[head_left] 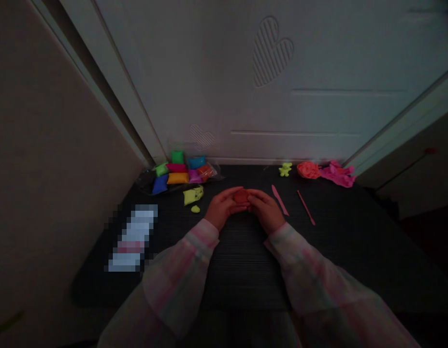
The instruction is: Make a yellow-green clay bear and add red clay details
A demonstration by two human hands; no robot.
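Note:
Between my two hands is a rounded lump of red modelling clay (241, 196), held just above the dark table. My left hand (224, 207) has its fingers curled round the lump's left side. From the right, my right hand (266, 209) grips the same lump, its thumb pressed on the edge. A pink plastic clay knife (280, 200) lies just right of my right hand, and a thin pink modelling stick (306, 208) lies beyond it. Left of my left hand are an opened yellow clay packet (193, 195) and a small yellow clay piece (195, 209).
Several coloured clay packets (178, 178) lie in clear plastic at the back left. A blurred-out bright screen (133, 237) is on the table's left. Along the back right sit a yellow bear figure (285, 169), a coral clay lump (308, 169) and crumpled pink material (338, 174). A white door (224, 58) stands behind.

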